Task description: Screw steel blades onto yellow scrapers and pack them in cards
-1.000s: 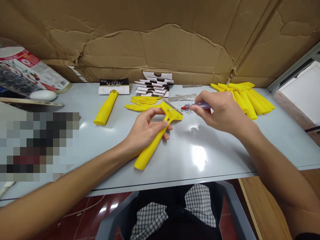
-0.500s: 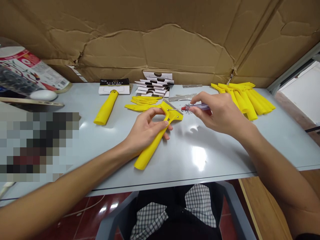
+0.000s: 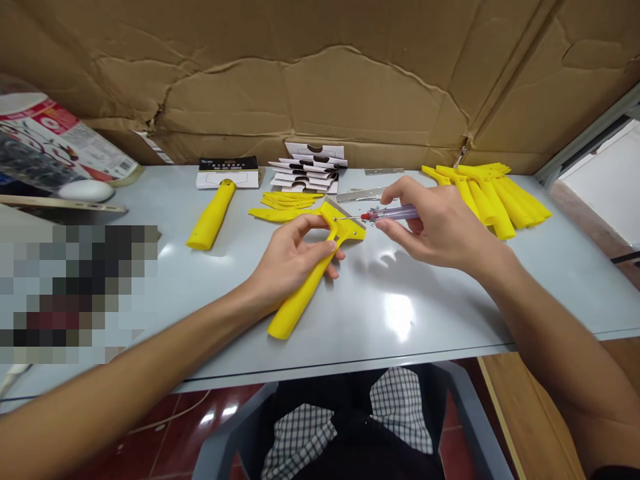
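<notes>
My left hand [image 3: 293,257] grips a yellow scraper [image 3: 305,287] by its handle, the head raised off the grey table [image 3: 390,313]. My right hand [image 3: 440,223] holds a small screwdriver [image 3: 390,213] with a clear purple handle. Its thin shaft points left, and the tip touches the scraper's head near a screw. A metal blade sits along the head's far edge.
A pile of yellow handles [image 3: 493,190] lies at the right, a single yellow handle [image 3: 213,215] at the left. Thin yellow plates [image 3: 287,203], stacked cards [image 3: 310,170], loose blades [image 3: 363,195] and small screws lie behind. A cardboard wall [image 3: 320,80] backs the table.
My right hand has rolled the screwdriver slightly, its fingers shifting around the handle. The left hand and the scraper have stayed in place.
</notes>
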